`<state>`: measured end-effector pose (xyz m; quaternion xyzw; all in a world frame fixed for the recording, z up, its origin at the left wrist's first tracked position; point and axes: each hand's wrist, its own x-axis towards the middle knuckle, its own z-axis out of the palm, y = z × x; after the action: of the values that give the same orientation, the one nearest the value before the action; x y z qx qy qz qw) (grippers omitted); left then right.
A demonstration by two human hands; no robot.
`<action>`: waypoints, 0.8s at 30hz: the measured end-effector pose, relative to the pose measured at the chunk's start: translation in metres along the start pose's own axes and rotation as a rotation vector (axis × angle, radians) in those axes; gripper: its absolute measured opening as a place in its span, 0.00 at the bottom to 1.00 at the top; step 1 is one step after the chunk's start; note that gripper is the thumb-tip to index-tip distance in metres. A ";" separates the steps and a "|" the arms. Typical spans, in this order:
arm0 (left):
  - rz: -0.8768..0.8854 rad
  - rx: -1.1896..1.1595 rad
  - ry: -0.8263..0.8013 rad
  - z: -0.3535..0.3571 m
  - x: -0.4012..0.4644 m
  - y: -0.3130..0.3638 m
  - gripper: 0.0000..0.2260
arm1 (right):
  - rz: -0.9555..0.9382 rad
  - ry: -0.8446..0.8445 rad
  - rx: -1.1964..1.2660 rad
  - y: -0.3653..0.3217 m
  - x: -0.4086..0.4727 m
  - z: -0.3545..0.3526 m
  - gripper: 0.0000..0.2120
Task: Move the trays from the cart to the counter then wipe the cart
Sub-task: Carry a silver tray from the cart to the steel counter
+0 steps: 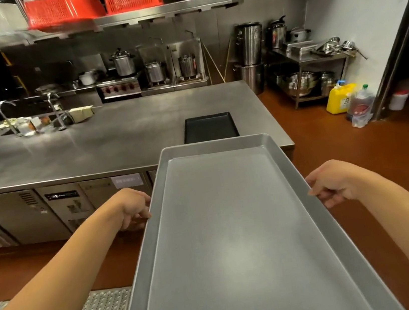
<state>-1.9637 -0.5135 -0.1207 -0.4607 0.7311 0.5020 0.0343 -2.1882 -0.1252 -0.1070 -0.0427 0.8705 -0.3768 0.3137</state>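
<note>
Gripping the grey tray (237,229), your left hand (133,209) and right hand (333,182) clamp its long rims; black tray (210,127) sits at 12 o'clock on the tabletop (116,135).

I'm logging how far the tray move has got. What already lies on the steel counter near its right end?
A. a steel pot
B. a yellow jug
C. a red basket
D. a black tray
D: a black tray lies flat on the counter near its right end, just beyond the far edge of the grey tray that the left hand and right hand grip by its long sides.
</note>
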 end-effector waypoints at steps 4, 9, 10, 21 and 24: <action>-0.032 -0.056 0.042 0.003 0.081 0.046 0.20 | -0.001 -0.047 0.008 -0.046 0.095 -0.016 0.12; -0.043 -0.033 0.027 0.005 0.177 0.106 0.20 | 0.003 -0.100 -0.007 -0.109 0.207 -0.039 0.12; -0.057 -0.025 0.030 0.006 0.199 0.117 0.20 | 0.011 -0.107 -0.016 -0.120 0.233 -0.042 0.12; -0.089 -0.030 0.048 -0.001 0.396 0.217 0.20 | 0.007 -0.072 -0.081 -0.223 0.437 -0.054 0.12; -0.072 -0.029 0.045 -0.008 0.476 0.249 0.19 | 0.010 -0.057 -0.083 -0.260 0.503 -0.049 0.12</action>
<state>-2.4097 -0.8060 -0.1859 -0.4985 0.7072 0.5005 0.0291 -2.6607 -0.4362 -0.1621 -0.0621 0.8764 -0.3373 0.3382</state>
